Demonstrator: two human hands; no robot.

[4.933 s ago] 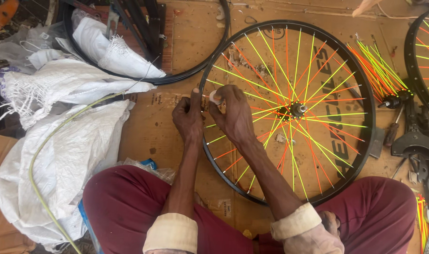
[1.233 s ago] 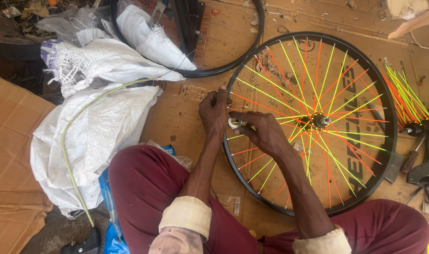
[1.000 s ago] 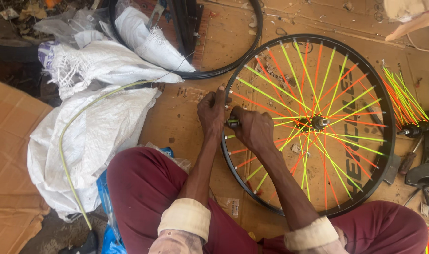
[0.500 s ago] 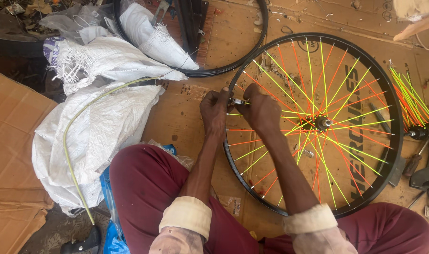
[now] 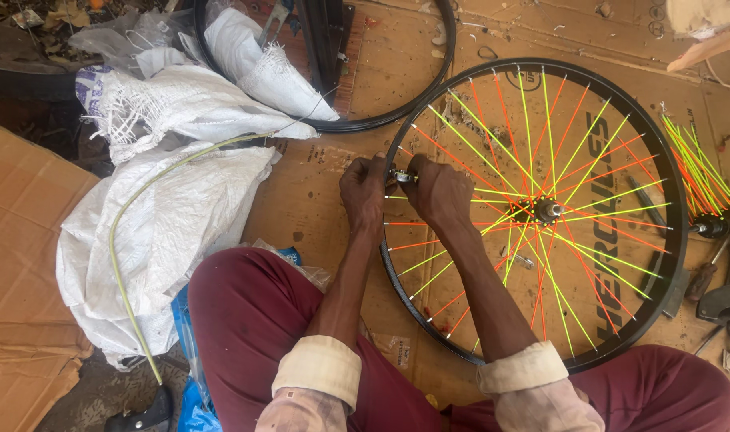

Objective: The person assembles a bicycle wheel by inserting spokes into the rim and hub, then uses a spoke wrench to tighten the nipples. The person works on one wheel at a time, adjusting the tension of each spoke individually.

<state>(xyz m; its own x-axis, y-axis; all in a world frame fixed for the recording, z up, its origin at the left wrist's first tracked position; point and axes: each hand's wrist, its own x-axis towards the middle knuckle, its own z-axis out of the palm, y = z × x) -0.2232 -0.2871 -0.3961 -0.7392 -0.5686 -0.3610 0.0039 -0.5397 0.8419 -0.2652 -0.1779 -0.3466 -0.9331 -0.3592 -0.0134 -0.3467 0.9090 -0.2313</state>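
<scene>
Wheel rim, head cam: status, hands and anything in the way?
Left hand and right hand both at wheel rim's left edge, pinching a small metal tool. White sacks lie left, apart.

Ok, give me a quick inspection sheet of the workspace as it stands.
Surface: flattened cardboard on the ground.
Job's things: black wheel with orange and yellow spokes, lying flat; small metal tool at its rim.
Clutter: white woven sacks, a second black rim, loose spoke bundle.
Hands: left hand and right hand both at the tool.
Cables: yellow-green cable across the sacks.
Surroundings: tools at the right edge.
</scene>
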